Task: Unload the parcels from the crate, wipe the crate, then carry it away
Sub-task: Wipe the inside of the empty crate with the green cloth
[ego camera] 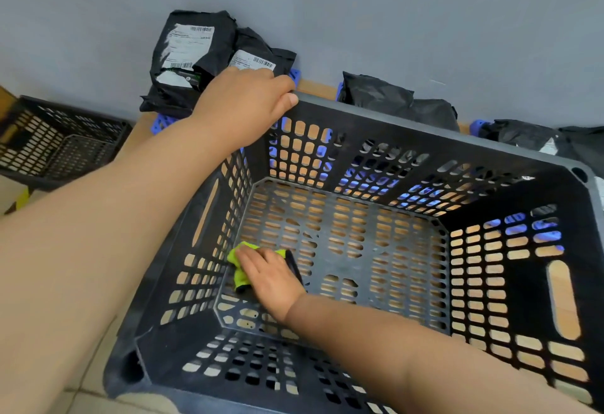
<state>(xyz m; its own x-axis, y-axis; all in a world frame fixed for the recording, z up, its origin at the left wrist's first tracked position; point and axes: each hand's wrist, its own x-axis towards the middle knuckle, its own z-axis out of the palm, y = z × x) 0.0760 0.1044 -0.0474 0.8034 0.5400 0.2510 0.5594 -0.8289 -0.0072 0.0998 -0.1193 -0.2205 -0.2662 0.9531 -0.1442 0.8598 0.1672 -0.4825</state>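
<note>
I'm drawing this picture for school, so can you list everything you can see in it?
crate: one, black, centre of view
cloth: one, green, on the crate's floor near its left side
labelled parcels: two, black with white labels, against the wall, upper left
plain parcels: at least three, black, along the wall behind the crate
second crate: one, black, far left
blue pieces: several, blue, under the parcels
wall: one, grey, behind everything
left hand: one, gripping the crate's far rim
right hand: one, pressing the cloth
</note>
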